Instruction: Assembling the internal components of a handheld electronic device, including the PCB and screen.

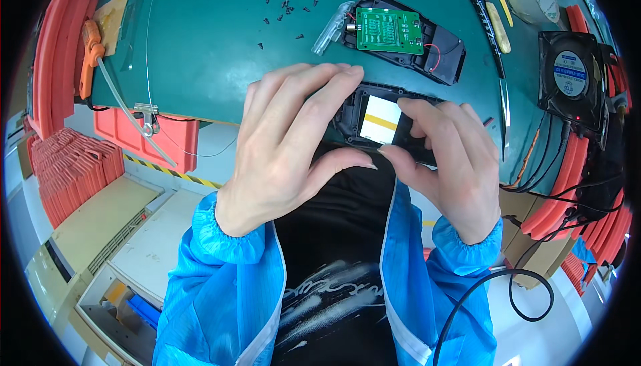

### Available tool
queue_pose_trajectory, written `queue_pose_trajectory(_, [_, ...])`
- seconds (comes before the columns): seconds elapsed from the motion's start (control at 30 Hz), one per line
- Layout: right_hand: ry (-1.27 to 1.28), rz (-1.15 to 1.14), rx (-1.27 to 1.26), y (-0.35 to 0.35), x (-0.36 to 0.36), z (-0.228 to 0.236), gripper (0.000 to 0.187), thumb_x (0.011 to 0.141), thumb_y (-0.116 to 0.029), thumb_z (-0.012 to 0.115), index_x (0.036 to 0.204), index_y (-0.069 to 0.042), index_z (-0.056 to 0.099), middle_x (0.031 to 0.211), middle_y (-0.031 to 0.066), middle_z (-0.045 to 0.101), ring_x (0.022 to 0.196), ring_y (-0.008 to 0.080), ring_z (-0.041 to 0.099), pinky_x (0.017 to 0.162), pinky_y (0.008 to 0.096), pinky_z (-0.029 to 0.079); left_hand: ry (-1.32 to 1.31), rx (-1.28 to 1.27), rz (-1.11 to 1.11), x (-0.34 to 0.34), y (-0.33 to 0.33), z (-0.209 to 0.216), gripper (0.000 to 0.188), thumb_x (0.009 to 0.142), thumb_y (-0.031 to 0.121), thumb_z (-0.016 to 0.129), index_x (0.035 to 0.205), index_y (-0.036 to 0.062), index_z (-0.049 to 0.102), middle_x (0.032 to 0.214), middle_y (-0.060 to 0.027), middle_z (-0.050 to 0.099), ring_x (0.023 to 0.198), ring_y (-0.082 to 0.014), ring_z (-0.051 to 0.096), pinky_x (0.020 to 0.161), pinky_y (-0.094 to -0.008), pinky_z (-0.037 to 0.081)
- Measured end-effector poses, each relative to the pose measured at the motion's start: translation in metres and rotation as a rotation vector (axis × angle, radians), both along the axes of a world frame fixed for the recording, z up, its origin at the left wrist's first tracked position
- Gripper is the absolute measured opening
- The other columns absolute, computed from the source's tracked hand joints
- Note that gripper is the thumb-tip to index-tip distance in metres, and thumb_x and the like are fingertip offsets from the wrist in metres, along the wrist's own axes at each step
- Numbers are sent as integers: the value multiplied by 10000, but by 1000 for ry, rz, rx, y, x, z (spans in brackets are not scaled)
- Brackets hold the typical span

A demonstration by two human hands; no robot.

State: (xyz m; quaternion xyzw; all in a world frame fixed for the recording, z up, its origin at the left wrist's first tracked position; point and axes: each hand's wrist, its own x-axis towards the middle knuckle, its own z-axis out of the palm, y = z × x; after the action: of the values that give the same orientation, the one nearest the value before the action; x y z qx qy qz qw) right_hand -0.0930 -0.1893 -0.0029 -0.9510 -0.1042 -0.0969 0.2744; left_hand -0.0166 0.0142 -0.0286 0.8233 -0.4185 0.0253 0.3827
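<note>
A black plastic housing half [348,118] lies at the table's near edge in front of me. In it sits a small flat display panel [382,110], white with a yellow strip across it. My right hand [457,156] has its thumb and index finger at the panel's right and near edges, gripping it. Over the housing's left end, my left hand [284,132] has its fingers stretched and its thumb apart; whether its fingertips touch the housing is unclear. Beyond, a second black housing half [444,49] carries a green circuit board [387,30] with red wires.
Several small black screws [287,9] lie scattered at the far left. A clear plastic piece [332,29] rests against the second housing. Tweezers [505,119], a black pen [482,16], a knife [498,29] and a fan [569,76] stand right. An orange glue gun [91,56] is left.
</note>
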Motion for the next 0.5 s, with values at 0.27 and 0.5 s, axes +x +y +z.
queue_pose_trajectory(0.27, [1,27,-20,-2,2,-1,436,651,-155,775,1021,13,617,778,96,543,639,257,532,575,354,433,-4,31,19,-1,1,-1,745,589,262,839,1230,-3,566,1207,-142,593,1073,-337,551,899,-412,443])
queue_pose_trajectory(0.5, [-1,47,-36,-3,3,-1,431,662,-162,768,1024,21,621,787,98,548,657,257,541,582,356,433,-6,28,19,-1,0,-1,727,592,258,836,1219,2,574,1202,-136,599,1073,-330,554,902,-412,441])
